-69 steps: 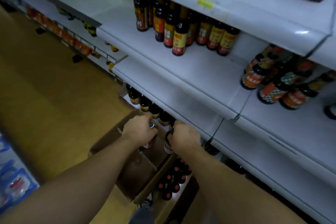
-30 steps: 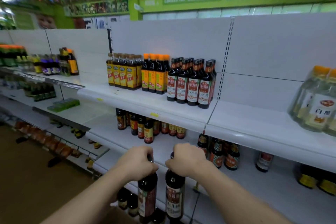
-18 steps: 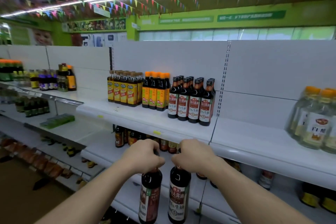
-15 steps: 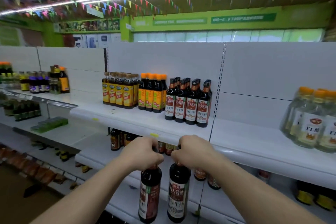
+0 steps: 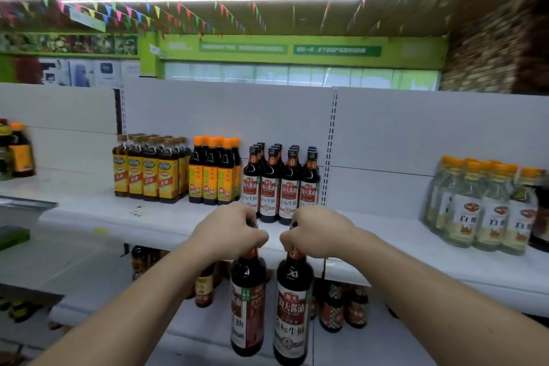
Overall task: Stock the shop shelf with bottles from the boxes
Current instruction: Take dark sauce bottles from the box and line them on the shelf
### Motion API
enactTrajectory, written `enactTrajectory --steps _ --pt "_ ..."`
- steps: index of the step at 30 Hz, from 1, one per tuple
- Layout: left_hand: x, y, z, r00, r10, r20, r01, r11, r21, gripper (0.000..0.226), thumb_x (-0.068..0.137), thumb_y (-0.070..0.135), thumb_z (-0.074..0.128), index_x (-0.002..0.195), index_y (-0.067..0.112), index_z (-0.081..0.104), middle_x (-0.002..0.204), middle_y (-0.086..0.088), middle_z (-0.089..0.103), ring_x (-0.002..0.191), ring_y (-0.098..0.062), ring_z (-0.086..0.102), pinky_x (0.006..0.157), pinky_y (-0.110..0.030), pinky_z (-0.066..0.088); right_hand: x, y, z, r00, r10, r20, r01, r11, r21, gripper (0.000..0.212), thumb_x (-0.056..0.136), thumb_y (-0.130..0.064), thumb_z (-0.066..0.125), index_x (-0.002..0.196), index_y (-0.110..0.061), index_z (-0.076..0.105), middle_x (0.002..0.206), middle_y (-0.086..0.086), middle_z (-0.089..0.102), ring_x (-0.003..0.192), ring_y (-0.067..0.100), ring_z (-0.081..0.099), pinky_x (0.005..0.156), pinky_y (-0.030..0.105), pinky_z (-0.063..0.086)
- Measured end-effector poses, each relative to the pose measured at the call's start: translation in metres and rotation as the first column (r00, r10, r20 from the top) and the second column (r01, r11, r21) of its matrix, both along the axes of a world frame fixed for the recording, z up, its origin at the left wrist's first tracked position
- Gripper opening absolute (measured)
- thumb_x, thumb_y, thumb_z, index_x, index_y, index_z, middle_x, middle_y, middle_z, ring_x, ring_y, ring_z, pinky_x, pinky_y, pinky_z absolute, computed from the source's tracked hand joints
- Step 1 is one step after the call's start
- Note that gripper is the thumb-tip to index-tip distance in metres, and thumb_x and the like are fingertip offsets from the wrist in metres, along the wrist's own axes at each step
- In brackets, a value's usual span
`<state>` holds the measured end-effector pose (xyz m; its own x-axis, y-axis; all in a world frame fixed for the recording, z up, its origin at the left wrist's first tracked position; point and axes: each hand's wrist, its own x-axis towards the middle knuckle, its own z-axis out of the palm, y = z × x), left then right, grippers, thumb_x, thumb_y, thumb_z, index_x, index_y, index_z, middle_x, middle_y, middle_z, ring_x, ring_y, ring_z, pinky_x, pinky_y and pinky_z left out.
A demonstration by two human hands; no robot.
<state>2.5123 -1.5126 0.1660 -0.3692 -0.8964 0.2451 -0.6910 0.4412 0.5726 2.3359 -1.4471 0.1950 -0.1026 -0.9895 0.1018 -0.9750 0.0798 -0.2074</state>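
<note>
My left hand (image 5: 230, 233) grips the neck of a dark soy sauce bottle (image 5: 248, 306) with a red and white label. My right hand (image 5: 316, 235) grips the neck of a second, matching bottle (image 5: 292, 315). Both bottles hang upright side by side in front of the white top shelf (image 5: 166, 224), their caps about level with its front edge. Just behind my hands stands a group of several identical soy sauce bottles (image 5: 280, 187) on that shelf. The boxes are out of view.
Left of the soy group stand orange-capped dark bottles (image 5: 214, 172) and yellow-labelled bottles (image 5: 148, 171). Clear vinegar bottles (image 5: 481, 205) fill the shelf's right end. A bare stretch of shelf (image 5: 383, 226) lies between. Lower shelves hold small bottles (image 5: 338, 309).
Both hands lifted the two bottles out of the box on the floor up to the level of the top shelf. The view rose from the floor to the shelf face.
</note>
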Motion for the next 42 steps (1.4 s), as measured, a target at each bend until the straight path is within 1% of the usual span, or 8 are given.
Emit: enactTrajectory --steps 4,7,14,18,21,28,34,42 --pt "-0.005 -0.023 0.017 0.998 -0.057 -0.03 0.056 0.997 -0.044 0.03 0.064 0.035 0.069 0.064 0.017 0.046 0.063 -0.005 0.045 0.056 -0.02 0.041 0.055 -0.036 0.035 -0.002 -0.016 0.017 0.998 -0.045 0.048 0.047 0.998 -0.033 0.027 0.082 -0.042 0.066 0.082 -0.015 0.069 0.077 0.0 0.067 0.072 0.021 0.062 0.061 0.032 0.045" --pt "-0.007 -0.039 0.03 0.995 -0.094 -0.043 0.091 0.993 -0.069 0.036 0.069 0.032 0.072 0.062 0.02 0.039 0.06 0.001 0.037 0.054 -0.02 0.034 0.055 -0.036 0.03 -0.001 -0.026 0.03 0.995 -0.073 0.073 0.078 0.994 -0.07 0.029 0.083 -0.043 0.065 0.087 -0.015 0.071 0.085 0.003 0.071 0.079 0.023 0.066 0.064 0.034 0.048" --pt "-0.01 -0.076 0.06 0.983 -0.17 -0.072 0.165 0.983 -0.08 0.025 0.077 0.028 0.072 0.067 0.012 0.055 0.055 0.001 0.049 0.041 -0.014 0.042 0.041 -0.023 0.034 0.003 -0.055 0.058 0.99 -0.119 0.073 0.127 0.985 -0.119 0.029 0.083 -0.043 0.068 0.08 -0.014 0.07 0.081 0.004 0.07 0.077 0.023 0.066 0.065 0.037 0.052" --pt "-0.012 -0.092 0.076 0.976 -0.187 -0.11 0.18 0.981 -0.068 0.025 0.078 0.028 0.073 0.066 0.013 0.056 0.045 0.007 0.045 0.037 -0.012 0.039 0.046 -0.026 0.037 0.007 -0.069 0.074 0.986 -0.133 0.098 0.143 0.983 -0.111 0.026 0.083 -0.038 0.07 0.083 -0.012 0.07 0.077 0.006 0.067 0.066 0.024 0.062 0.056 0.036 0.053" --pt "-0.012 -0.108 0.083 0.977 -0.192 -0.096 0.183 0.978 -0.1 0.021 0.073 0.03 0.07 0.066 0.016 0.057 0.051 0.001 0.049 0.046 -0.018 0.043 0.054 -0.033 0.04 0.007 -0.079 0.082 0.982 -0.154 0.109 0.166 0.98 -0.108 0.031 0.083 -0.037 0.069 0.09 -0.007 0.071 0.081 0.008 0.064 0.071 0.026 0.06 0.067 0.043 0.061" --pt "-0.02 -0.144 0.095 0.977 -0.184 -0.104 0.169 0.976 -0.139 0.024 0.073 0.035 0.07 0.067 0.018 0.055 0.054 0.002 0.045 0.054 -0.021 0.04 0.057 -0.035 0.035 -0.003 -0.107 0.093 0.971 -0.192 0.142 0.206 0.974 -0.096 0.029 0.083 -0.033 0.068 0.093 -0.007 0.075 0.079 0.009 0.063 0.072 0.027 0.059 0.069 0.046 0.063" --pt "-0.032 -0.175 0.096 0.981 -0.172 -0.09 0.157 0.976 -0.153 0.03 0.078 0.04 0.071 0.065 0.019 0.056 0.048 0.006 0.047 0.049 -0.017 0.043 0.054 -0.032 0.036 -0.011 -0.135 0.094 0.962 -0.226 0.152 0.239 0.969 -0.066 0.021 0.082 -0.031 0.069 0.077 -0.01 0.067 0.068 0.005 0.056 0.064 0.024 0.055 0.053 0.032 0.056" --pt "-0.04 -0.208 0.096 0.984 -0.14 -0.11 0.126 0.985 -0.12 0.029 0.074 0.039 0.072 0.074 0.011 0.069 0.058 0.001 0.063 0.055 -0.02 0.056 0.055 -0.033 0.044 -0.018 -0.173 0.095 0.963 -0.236 0.132 0.247 0.967 -0.068 0.023 0.085 -0.034 0.066 0.081 -0.012 0.072 0.075 0.008 0.065 0.071 0.027 0.066 0.055 0.034 0.06"
